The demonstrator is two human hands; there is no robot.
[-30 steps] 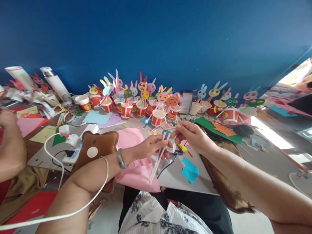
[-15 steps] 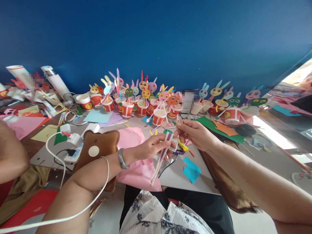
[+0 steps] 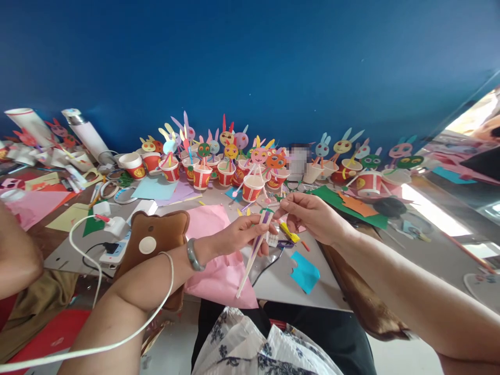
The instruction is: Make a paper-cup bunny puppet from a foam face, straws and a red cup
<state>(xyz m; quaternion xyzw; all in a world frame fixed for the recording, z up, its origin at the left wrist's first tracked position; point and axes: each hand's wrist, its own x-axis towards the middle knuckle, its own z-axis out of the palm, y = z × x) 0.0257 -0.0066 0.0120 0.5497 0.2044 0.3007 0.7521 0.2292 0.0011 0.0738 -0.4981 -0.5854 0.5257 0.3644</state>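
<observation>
My left hand (image 3: 242, 232) is closed round a pair of pale wooden chopsticks (image 3: 246, 276), which slant down toward the table's front edge. A purple strip (image 3: 266, 216) runs along their upper part, and a small green piece (image 3: 267, 210) shows at the top end. Beside that end, my right hand (image 3: 312, 216) has its thumb and forefinger pinched together; whatever lies between them is too small to make out. Under my left hand is a pink paper sheet (image 3: 209, 276). To the right of the chopsticks lie a yellow tool (image 3: 289, 232) and a blue paper scrap (image 3: 305, 272).
Several red-and-white paper cups (image 3: 202, 178) with paper rabbit heads line the wall. At left are a brown plush hot-water bag (image 3: 158, 242), a power strip (image 3: 113, 252) and a white cable (image 3: 84, 216). Another person's arm (image 3: 17, 245) rests at the far left. Green paper (image 3: 344, 205) lies at right.
The chopsticks' lower ends have swung slightly left and closer together. My right hand stays pinched near their top. The whole view has shifted a little.
</observation>
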